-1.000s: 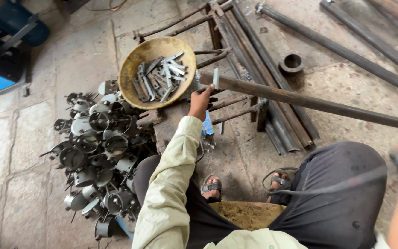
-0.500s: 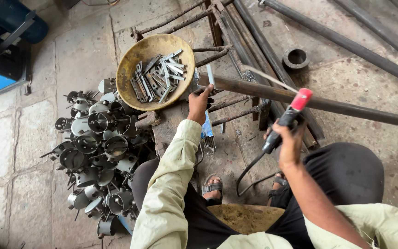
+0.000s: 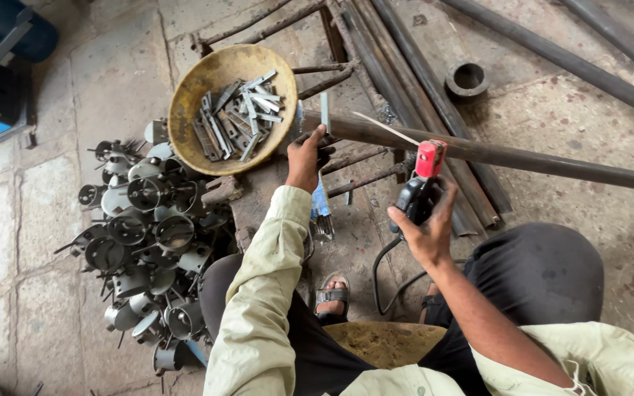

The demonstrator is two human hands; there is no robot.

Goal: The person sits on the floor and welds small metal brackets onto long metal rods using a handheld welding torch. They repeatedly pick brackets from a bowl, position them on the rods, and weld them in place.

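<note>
My left hand (image 3: pixel 307 156) grips a small flat metal strip (image 3: pixel 325 112) and presses it upright against the near end of a long steel pipe (image 3: pixel 522 158). My right hand (image 3: pixel 423 227) is closed on a welding electrode holder (image 3: pixel 421 187) with a black grip and red head. A thin welding rod (image 3: pixel 387 128) sticks out of the holder toward the pipe, its tip near the strip. A black cable (image 3: pixel 379 275) hangs down from the holder.
A yellow metal bowl (image 3: pixel 185 110) of several flat metal strips sits left of my left hand. A heap of welded round metal parts (image 3: pixel 144 235) lies at the left. Steel bars and an angle-iron frame (image 3: pixel 398 66) lie behind the pipe, with a ring (image 3: pixel 467 77) beyond. My sandalled foot (image 3: pixel 332 297) is below.
My right hand has come in from the right edge with the electrode holder and now sits close to the pipe. My left hand has stayed at the pipe's end.
</note>
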